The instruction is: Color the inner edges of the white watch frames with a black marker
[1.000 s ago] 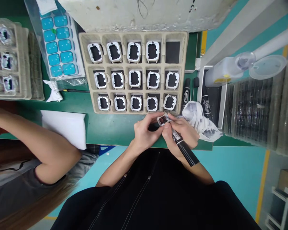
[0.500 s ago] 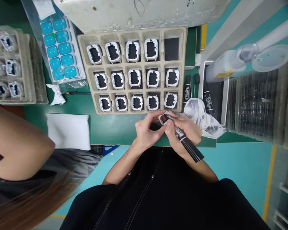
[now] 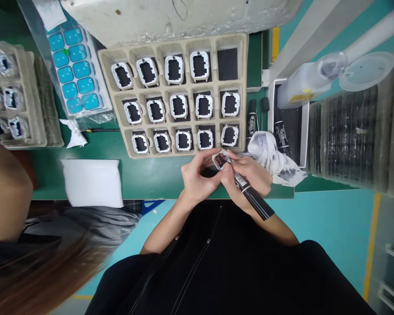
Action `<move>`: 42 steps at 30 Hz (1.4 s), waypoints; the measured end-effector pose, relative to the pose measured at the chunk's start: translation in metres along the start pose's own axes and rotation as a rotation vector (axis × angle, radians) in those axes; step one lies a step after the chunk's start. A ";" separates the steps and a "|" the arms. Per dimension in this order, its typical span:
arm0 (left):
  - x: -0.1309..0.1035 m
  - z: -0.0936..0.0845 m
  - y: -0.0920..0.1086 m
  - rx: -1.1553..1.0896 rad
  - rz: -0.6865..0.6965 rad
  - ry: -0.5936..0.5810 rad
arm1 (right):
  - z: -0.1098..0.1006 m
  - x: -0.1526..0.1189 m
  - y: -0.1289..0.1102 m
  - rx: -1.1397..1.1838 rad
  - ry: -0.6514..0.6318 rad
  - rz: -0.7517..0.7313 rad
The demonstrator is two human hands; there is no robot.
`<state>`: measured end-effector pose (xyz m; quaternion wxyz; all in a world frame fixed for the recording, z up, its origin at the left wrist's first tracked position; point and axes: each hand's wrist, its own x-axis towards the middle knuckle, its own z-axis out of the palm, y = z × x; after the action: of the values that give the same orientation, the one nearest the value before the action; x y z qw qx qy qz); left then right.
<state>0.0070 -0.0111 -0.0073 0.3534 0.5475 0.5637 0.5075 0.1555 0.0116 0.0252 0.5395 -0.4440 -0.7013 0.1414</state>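
Note:
Between the thumb and fingers of my left hand (image 3: 198,175) is a small white watch case frame (image 3: 219,160), held over the table's front edge. My right hand (image 3: 249,175) grips a black marker pen (image 3: 254,197), its thick end slanting down to the right. The pen's other end meets the frame; its tip is hidden by my fingers. Just beyond my hands lies a moulded tray (image 3: 170,155) with several similar white frames, each in its own compartment. The compartment at the far right corner has only a black pad (image 3: 227,64).
Right of the tray are another marker (image 3: 252,118), a crumpled white cloth (image 3: 272,157) and a white box (image 3: 304,135). Stacked trays (image 3: 344,140) stand farther right. At left lie a white folded sheet (image 3: 92,183) and a blue-celled pack (image 3: 82,70); a co-worker's arm (image 3: 6,188) is close by.
The view has shifted slightly. The frame is turned a little in my fingers, showing more of its inside, with the marker still against it. The co-worker's arm has drawn back to the left.

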 end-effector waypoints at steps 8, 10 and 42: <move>-0.001 -0.001 -0.001 -0.044 0.008 -0.003 | 0.000 0.003 -0.002 -0.017 -0.005 -0.005; 0.000 -0.001 0.000 -0.089 0.012 -0.005 | 0.000 0.003 -0.002 -0.007 -0.013 0.001; 0.156 -0.034 0.023 0.490 0.508 -0.146 | -0.002 -0.015 0.005 0.389 0.379 0.381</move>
<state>-0.0432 0.1319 0.0470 0.1133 0.7734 0.4880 0.3884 0.1600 0.0020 0.0134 0.6988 -0.4742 -0.4529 0.2859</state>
